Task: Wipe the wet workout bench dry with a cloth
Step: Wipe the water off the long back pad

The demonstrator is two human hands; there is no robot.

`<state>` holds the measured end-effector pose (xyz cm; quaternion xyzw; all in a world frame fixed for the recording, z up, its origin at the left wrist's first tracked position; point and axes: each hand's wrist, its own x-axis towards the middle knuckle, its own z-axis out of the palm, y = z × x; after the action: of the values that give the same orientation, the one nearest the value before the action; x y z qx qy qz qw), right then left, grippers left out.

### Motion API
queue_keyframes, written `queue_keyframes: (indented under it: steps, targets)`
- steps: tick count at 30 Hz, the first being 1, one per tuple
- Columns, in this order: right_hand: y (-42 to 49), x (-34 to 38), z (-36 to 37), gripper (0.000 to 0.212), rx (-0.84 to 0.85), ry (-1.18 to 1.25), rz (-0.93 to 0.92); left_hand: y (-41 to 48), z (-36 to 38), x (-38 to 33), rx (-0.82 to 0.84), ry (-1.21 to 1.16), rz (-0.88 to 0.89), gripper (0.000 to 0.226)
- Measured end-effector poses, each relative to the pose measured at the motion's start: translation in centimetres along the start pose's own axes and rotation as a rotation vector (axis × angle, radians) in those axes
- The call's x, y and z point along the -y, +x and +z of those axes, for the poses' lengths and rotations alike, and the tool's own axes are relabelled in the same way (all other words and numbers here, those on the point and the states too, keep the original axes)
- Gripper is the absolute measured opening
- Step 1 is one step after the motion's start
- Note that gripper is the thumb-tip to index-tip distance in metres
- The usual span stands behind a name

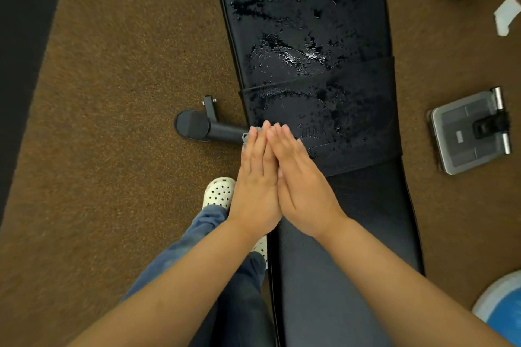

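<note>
- Both hands are down flat: left hand [255,177] and right hand [301,177] side by side, right fingers lapping over the left. No grip closed on anything, fingers straight and pressing.
- The cloth [249,134] is under those palms, only a grey corner peeking out at the fingertips, right at the left edge of the surface [366,220].
- That edge is my worry. One push sideways and I reckon the cloth slides off onto the carpet [112,121].
- Plenty of water [293,55] lies ahead, beads and puddles across the far half. The cloth looks small, so it may soak through and just smear.
- Flat palms could also shove water over the side instead of lifting it.
- The band [361,87] across the surface is beaded too. Its edges could catch the cloth or trap water.
- Containers: a blue-and-white round thing [501,301] sits at the lower right. It's cut off, so I can't tell whether it's a tub or what's in it.
</note>
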<state>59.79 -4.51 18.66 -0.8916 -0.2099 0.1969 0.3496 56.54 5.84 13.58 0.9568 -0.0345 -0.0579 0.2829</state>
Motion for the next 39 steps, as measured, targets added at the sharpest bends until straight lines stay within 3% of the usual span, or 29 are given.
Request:
queue_keyframes:
  steps: [2,8,12,17,21,29,36,39]
  targets:
    - [0.8,0.3,0.2,0.062,-0.047,0.026,0.046,0.5,-0.6,0.3,0.036,-0.045,0.005,0.07]
    - [1.4,1.6,2.1,0.062,-0.223,-0.201,0.088,0.4,-4.9,3.3,0.213,-0.567,0.198,0.091]
    - [1.8,2.1,3.8,0.053,-0.308,-0.278,0.07,-1.1,-5.2,4.1,0.106,-0.706,-0.071,0.077]
    - [1.5,1.8,4.3,0.057,-0.195,-0.357,0.116,0.5,-4.0,2.9,0.07,-0.928,-0.432,0.054]
    - [1.3,0.6,4.6,0.053,-0.225,-0.533,0.058,1.9,-3.7,3.0,0.044,-0.951,-0.427,0.048]
    - [-0.1,-1.6,3.1,0.057,-0.369,-0.41,0.038,3.2,-3.7,3.8,0.002,-0.962,-0.413,0.048]
    - [-1.1,-7.6,-2.2,0.057,-0.58,-0.441,0.317,3.7,-2.7,0.6,-0.016,-0.993,-0.423,0.058]
    - [-1.0,-9.2,-4.0,0.057,-0.557,-0.433,0.297,3.8,-2.2,0.4,-0.06,-1.036,-0.443,0.063]
